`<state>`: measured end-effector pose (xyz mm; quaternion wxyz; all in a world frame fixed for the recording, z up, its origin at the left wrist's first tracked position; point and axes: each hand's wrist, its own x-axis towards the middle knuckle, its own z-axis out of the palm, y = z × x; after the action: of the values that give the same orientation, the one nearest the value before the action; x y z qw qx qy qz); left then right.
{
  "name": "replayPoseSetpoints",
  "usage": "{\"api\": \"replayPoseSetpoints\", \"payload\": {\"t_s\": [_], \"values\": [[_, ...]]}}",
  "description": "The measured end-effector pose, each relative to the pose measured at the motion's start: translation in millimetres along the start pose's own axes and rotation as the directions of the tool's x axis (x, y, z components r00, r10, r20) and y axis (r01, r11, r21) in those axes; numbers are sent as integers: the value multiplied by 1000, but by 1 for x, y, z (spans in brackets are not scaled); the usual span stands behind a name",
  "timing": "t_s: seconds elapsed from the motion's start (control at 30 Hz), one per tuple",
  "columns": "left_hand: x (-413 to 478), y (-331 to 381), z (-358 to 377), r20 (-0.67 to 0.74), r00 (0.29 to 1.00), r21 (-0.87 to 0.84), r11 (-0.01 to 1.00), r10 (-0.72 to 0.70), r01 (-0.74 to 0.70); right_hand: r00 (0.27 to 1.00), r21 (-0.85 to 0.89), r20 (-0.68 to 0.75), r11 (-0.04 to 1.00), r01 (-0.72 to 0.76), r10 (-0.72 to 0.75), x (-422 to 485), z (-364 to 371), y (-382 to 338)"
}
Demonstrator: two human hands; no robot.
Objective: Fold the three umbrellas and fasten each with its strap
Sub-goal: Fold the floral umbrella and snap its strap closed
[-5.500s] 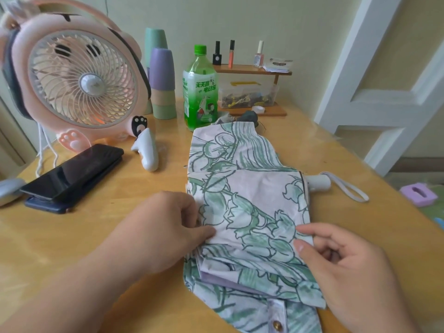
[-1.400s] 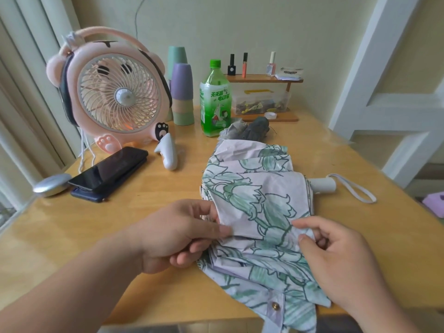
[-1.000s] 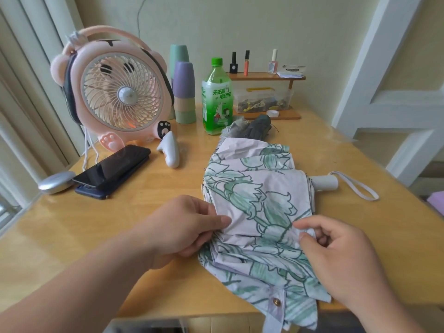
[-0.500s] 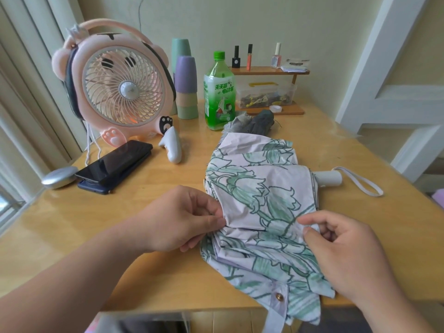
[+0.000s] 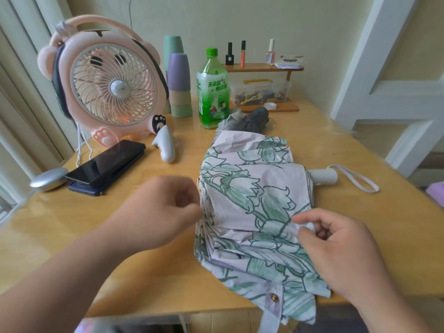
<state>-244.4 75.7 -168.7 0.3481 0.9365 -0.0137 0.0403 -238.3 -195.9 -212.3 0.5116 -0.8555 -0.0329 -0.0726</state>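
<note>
A white umbrella with a green flower print (image 5: pixel 252 195) lies collapsed on the wooden table (image 5: pixel 144 272), its cloth laid in flat pleats. Its white handle (image 5: pixel 323 176) and wrist loop (image 5: pixel 358 182) point right. The closing strap with a brass snap (image 5: pixel 274 297) hangs over the table's front edge. My left hand (image 5: pixel 161 212) is curled, fingertips pinched at the pleats' left edge. My right hand (image 5: pixel 336 246) pinches the top pleat's lower right corner. A grey folded umbrella (image 5: pixel 252 118) lies behind, partly hidden. I see no third umbrella.
A pink fan (image 5: pixel 110 85) stands back left, with a phone (image 5: pixel 108 162) on a dark case, a silver oval object (image 5: pixel 48 179) and a white gadget (image 5: pixel 165 146) in front. Stacked cups (image 5: pixel 179 85), a green bottle (image 5: pixel 212 90) and a small shelf (image 5: pixel 262 68) line the wall.
The pleats have been drawn tighter and flatter over the last seconds. My left hand has slid a little left to the pleat edge and is blurred; my right hand holds its corner.
</note>
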Motion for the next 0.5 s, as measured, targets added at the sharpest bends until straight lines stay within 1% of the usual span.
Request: {"api": "replayPoseSetpoints", "payload": {"t_s": [0.03,0.07,0.1,0.13,0.17,0.2,0.23,0.27,0.3,0.33,0.37,0.43,0.5], "values": [[3,4,-2,-139,983,74,991,123,-113,1000,4,-6,1000,-3,3,0,0,-1],[10,11,-2,-237,926,181,950,294,-255,1000,6,-11,1000,-6,7,0,1,-1],[18,19,-2,-247,849,287,872,468,-397,1000,7,-14,1000,-10,10,0,1,-1],[30,27,2,-175,789,366,783,589,-503,1000,10,-12,1000,-15,16,0,2,-1],[44,32,9,-43,771,420,712,635,-563,1000,13,-11,1000,-19,19,0,1,-2],[57,36,16,118,781,469,659,614,-589,1000,16,-6,1000,-20,20,-1,1,-2],[69,38,24,271,797,517,617,539,-594,1000,22,-4,999,-23,23,-1,1,-2],[77,34,31,396,800,541,590,451,-600,1000,26,-6,999,-21,21,-1,1,-2],[81,28,35,478,790,542,579,384,-610,1000,22,-9,1000,-14,14,-1,0,-1],[81,18,38,520,775,534,572,359,-623,1000,6,-12,1000,-8,8,0,0,0],[79,8,38,532,762,526,561,370,-639,1000,-16,-18,1000,-2,2,1,1,2],[73,-8,36,518,747,519,542,416,-661,1000,-53,-25,999,-5,3,1,2,6],[68,-16,36,495,747,513,544,444,-664,1000,-91,-2,996,-9,8,1,3,10]]}}
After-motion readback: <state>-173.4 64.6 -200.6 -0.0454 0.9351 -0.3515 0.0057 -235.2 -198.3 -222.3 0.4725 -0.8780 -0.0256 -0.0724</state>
